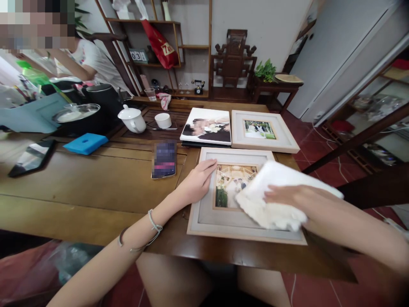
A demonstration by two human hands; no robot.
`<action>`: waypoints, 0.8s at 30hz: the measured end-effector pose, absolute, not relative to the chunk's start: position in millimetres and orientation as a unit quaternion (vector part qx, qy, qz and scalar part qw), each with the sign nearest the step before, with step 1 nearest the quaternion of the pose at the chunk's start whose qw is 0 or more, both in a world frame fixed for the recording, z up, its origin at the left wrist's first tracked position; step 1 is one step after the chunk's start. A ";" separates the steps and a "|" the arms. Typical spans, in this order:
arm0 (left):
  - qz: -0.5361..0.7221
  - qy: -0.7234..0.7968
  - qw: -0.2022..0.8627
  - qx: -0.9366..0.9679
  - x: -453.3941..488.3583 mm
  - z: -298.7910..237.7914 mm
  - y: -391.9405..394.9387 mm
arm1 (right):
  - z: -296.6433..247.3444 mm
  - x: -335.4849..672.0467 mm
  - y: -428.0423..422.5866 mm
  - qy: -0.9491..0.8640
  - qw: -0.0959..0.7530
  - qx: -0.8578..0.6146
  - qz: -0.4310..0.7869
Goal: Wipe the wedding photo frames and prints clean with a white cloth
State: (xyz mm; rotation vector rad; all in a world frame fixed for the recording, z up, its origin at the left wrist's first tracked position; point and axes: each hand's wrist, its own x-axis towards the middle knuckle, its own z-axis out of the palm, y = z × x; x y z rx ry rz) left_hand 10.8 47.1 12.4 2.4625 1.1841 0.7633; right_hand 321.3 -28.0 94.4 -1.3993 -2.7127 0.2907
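Note:
A pale-framed photo (209, 215) lies flat on the wooden table (96, 187) in front of me. My left hand (197, 181) rests on its left border, fingers stretched out flat and holding nothing. My right hand (287, 196) presses down on a folded white cloth (271, 200) that covers the right half of the picture glass. The fingers lie flat on the cloth.
Behind lie a second framed photo (262, 130) and a frameless photo print (207, 125). A phone (164, 160) sits to the left, beside a blue sponge (85, 143), a tablet (30, 157), a white teapot (132, 119) and cup (163, 120). Another person (89, 59) stands at the far left.

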 end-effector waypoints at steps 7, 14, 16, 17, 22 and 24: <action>0.262 0.423 0.151 0.854 12.4 12.8 47.6 | 86.2 288.6 -28.2 -0.876 -0.022 -0.479 -0.048; 0.271 0.419 0.152 0.853 12.9 10.6 48.4 | 102.5 251.9 -88.8 -0.918 -0.042 -0.390 0.060; 0.277 0.415 0.156 0.852 11.9 9.2 49.4 | 93.4 237.5 -81.1 -0.927 0.000 -0.367 0.078; 0.281 0.413 0.161 0.851 11.3 8.6 50.0 | 87.5 231.2 -74.9 -0.930 0.016 -0.358 0.085; 0.281 0.412 0.195 0.844 9.3 9.4 52.5 | 72.3 220.0 -37.6 -0.925 0.050 -0.363 0.099; 0.275 0.412 0.201 0.845 9.8 11.7 52.3 | 75.0 225.2 -21.3 -0.921 0.055 -0.372 0.105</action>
